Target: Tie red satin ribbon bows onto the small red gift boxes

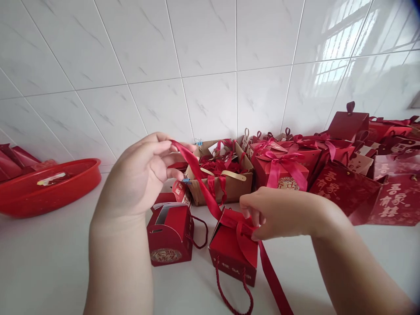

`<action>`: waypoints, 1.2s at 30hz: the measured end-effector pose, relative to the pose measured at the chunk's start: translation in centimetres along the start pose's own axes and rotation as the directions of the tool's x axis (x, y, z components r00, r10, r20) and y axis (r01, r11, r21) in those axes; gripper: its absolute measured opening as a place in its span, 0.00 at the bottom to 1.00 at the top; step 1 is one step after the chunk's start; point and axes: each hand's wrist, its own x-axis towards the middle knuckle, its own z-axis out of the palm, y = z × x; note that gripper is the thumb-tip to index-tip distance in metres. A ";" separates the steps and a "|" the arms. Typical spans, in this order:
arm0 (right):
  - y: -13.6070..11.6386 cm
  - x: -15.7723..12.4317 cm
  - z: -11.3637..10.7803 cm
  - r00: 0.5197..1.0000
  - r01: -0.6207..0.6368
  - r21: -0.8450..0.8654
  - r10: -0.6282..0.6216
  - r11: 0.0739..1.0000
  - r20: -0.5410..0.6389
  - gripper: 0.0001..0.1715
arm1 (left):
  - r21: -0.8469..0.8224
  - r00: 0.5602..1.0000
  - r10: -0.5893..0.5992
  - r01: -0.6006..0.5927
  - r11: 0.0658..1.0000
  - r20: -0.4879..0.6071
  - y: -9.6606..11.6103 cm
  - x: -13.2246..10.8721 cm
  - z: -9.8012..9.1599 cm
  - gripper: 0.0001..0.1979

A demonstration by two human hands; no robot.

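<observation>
A red gift box with a rope handle stands on the white table. A red ribbon threads through the box top, and its other end trails down to the front right. Raised above the box on the left, my left hand pinches the upper end of the ribbon. My right hand is at the top right of the box, fingers closed at the ribbon where it leaves the slot; the fingertips are partly hidden. A second red gift box stands to the left, its top partly open.
Behind the boxes, a cardboard box holds red ribbons and tags. A red plastic basket lies at the left. Many finished-looking red gift boxes and red bags crowd the right, against a tiled wall.
</observation>
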 end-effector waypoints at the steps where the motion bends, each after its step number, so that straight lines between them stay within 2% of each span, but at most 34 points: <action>1: -0.2 0.3 0.1 1.000 -0.009 -0.008 0.009 1.000 0.001 0.10 | -0.017 1.000 0.001 -0.001 1.000 -0.014 0.2 -0.2 -0.1 0.04; 6: -0.7 1.0 0.3 0.999 -0.011 -0.035 0.012 0.999 0.040 0.19 | -0.029 0.989 0.102 -0.106 0.994 -0.104 1.0 -1.0 -0.4 0.02; 9: -0.8 1.4 0.6 0.998 0.010 -0.058 -0.006 0.998 0.063 0.21 | -0.099 0.981 0.161 -0.171 0.980 -0.106 1.2 -1.4 -0.3 0.05; 13: -1.1 2.1 1.1 0.996 0.080 -0.074 -0.076 0.994 0.047 0.15 | -0.155 0.971 0.225 -0.235 0.960 -0.079 1.3 -1.5 -0.7 0.12; 17: -1.1 1.9 1.1 0.985 0.169 -0.058 -0.167 0.984 0.044 0.11 | -0.116 0.956 0.269 -0.281 0.953 -0.116 1.1 -1.4 -1.3 0.13; 20: -1.0 1.3 0.7 0.999 0.042 -0.090 -0.041 0.995 0.014 0.10 | -0.037 0.937 0.303 -0.313 0.949 -0.172 1.0 -1.6 -1.3 0.10; 23: -1.1 1.4 0.5 0.991 -0.096 -0.132 0.107 0.987 0.083 0.13 | 0.025 0.910 0.370 -0.372 0.928 -0.188 1.0 -2.0 -0.9 0.08; 25: -1.2 1.9 0.6 0.984 -0.101 -0.150 0.121 0.984 0.131 0.15 | 0.046 0.910 0.372 -0.370 0.928 -0.184 0.9 -2.3 -0.8 0.07; 28: -1.1 3.0 1.2 0.987 -0.026 -0.129 0.046 0.991 0.152 0.14 | 0.104 0.925 0.341 -0.327 0.939 -0.168 1.0 -2.7 -0.9 0.06; 33: -0.5 3.5 1.5 0.997 0.057 -0.073 -0.054 0.996 0.052 0.08 | 0.226 0.939 0.319 -0.286 0.931 -0.127 1.2 -3.3 -1.2 0.11; 36: -0.4 2.9 1.1 0.999 0.019 -0.044 -0.018 0.999 0.029 0.07 | 0.255 0.925 0.341 -0.293 0.921 -0.167 1.4 -3.5 -0.7 0.14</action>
